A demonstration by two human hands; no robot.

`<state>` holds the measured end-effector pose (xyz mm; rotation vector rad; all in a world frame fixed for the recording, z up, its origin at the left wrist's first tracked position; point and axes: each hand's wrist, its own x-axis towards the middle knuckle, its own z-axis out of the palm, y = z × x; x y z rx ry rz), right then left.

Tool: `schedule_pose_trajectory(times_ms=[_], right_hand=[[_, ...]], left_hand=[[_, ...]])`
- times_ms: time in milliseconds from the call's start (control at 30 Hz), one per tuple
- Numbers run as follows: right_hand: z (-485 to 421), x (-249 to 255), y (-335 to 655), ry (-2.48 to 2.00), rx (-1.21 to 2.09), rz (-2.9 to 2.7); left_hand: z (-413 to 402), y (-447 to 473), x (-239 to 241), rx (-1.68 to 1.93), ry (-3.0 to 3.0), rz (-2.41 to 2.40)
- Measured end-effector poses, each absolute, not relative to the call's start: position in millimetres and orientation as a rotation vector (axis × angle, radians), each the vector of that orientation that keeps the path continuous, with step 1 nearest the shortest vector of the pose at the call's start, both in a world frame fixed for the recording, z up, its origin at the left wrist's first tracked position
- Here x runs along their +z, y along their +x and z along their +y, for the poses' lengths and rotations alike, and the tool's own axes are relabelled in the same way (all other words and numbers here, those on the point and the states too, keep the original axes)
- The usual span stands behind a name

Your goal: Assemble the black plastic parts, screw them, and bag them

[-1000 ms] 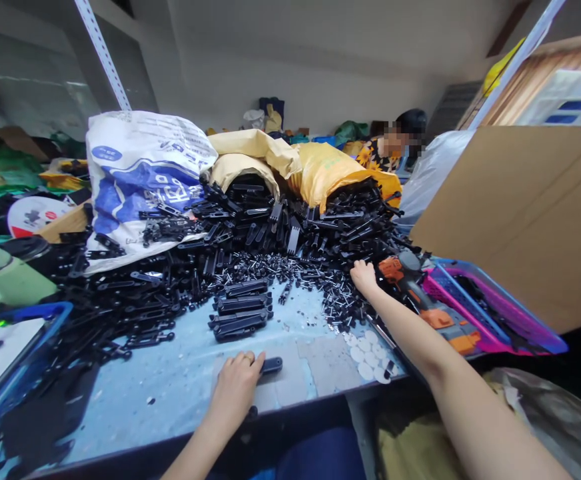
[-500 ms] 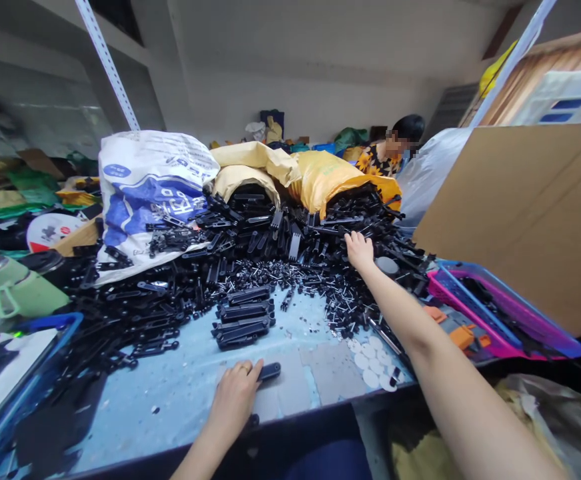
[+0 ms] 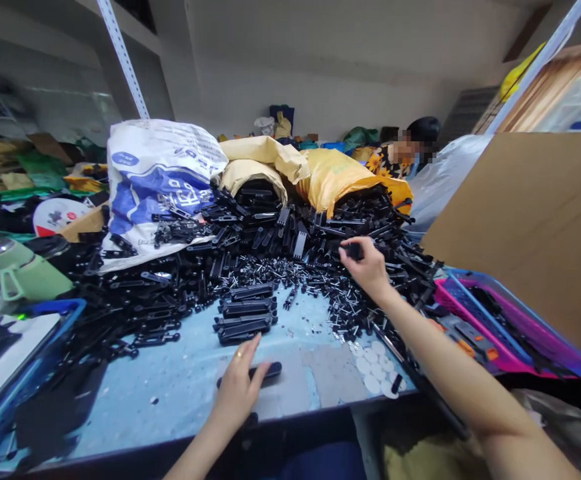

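Note:
My left hand [image 3: 238, 387] rests near the table's front edge. Its thumb and forefinger are spread apart around a long black plastic piece [image 3: 272, 372] lying flat on the table; the other fingers are partly hidden. Over the right part of the black heap, my right hand [image 3: 370, 272] curls thumb and fingers around a small black plastic part [image 3: 354, 251], whose exact shape I cannot make out. Between the hands, several similar long black pieces [image 3: 247, 313] lie stacked in a row. Loose screws or pins [image 3: 348, 313] are scattered below my right hand.
Behind the heap stand a white-blue sack [image 3: 160, 173], a paper bag [image 3: 255, 170] and a yellow bag [image 3: 330, 177] spilling black parts. A pink basket [image 3: 463, 317] is at right, a green mug [image 3: 33, 273] at left. White discs [image 3: 373, 367] lie front right. A person [image 3: 400, 153] is behind.
My right hand has drawn back slightly from the heap and now has a small black part between its fingers. My left fingers have spread apart over the long piece. The view has shifted a little.

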<state>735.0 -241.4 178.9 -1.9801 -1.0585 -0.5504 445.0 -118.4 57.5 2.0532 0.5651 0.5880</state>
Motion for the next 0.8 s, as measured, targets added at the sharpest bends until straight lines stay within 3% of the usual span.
schedule_pose_trajectory(times_ms=[133,233,367,533,800], right_hand=[[-249.7,140.5,621.8,-1.482,0.08,-0.906],[-257.7,116.6,582.9,-1.633,0.067,-0.958],[-270.4,112.6,578.6,-2.027,-0.027,-1.529],[-282.7,118.0,581.8,-2.1,0.629,-1.878],[-294.3,91.1,598.5,-2.271,0.376,-2.089]], left_hand=[[-123.1,464.1,90.1,0.514,1.151,0.603],[-120.8,464.2,101.3,0.489,0.937,0.698],[-128.7,451.6,99.2,0.518,1.197,0.802],[-137.6,445.1,95.1,0.475,1.856,0.493],[-109.3,456.7,62.4,-0.003,2.645,0.148]])
